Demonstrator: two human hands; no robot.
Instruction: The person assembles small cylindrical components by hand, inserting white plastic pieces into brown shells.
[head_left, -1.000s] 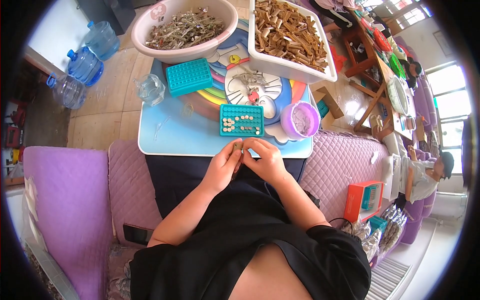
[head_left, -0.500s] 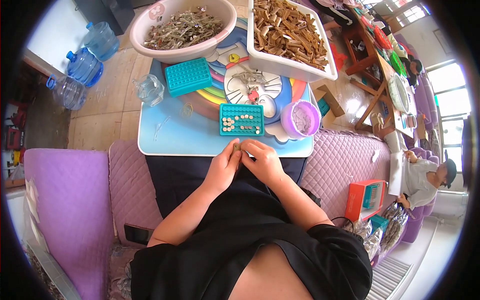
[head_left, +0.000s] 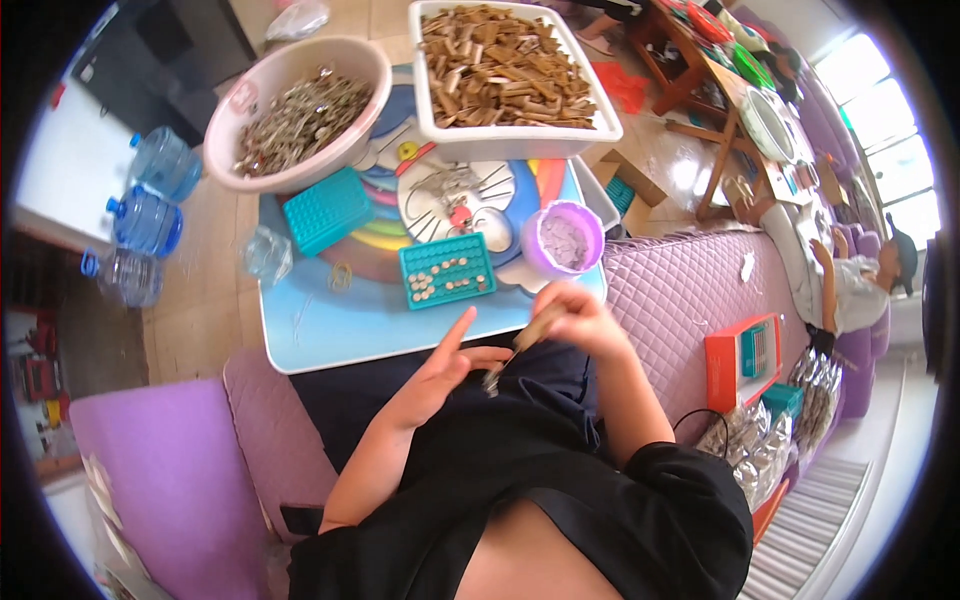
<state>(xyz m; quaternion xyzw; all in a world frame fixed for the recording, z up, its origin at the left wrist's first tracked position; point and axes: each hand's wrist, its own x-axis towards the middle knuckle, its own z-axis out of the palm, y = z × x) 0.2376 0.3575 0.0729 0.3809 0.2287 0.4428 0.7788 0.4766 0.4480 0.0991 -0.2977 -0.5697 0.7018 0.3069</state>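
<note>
Over my lap, just off the table's near edge, my right hand (head_left: 585,322) pinches a small brown folded piece (head_left: 536,328). From it a thin strip with a silvery end (head_left: 492,381) hangs down towards my left hand. My left hand (head_left: 438,378) has its fingers spread, with the fingertips close to that strip; whether they touch it I cannot tell. Ahead of both hands, a teal pitted tray (head_left: 440,252) carries several small pale round discs in its hollows. A purple tub (head_left: 589,240) of small greyish pieces stands to the right of the tray.
A cartoon-printed table (head_left: 330,340) bears a second teal tray (head_left: 327,210), a pink basin (head_left: 225,165) of silvery strips and a white bin (head_left: 530,145) of brown pieces. Water bottles (head_left: 148,222) stand at left. A person (head_left: 850,290) sits at right, near an orange box (head_left: 722,370).
My hands have parted: the right has moved right with the brown piece, while the left has opened its fingers. The strip now hangs in sight. The view has shifted and turned.
</note>
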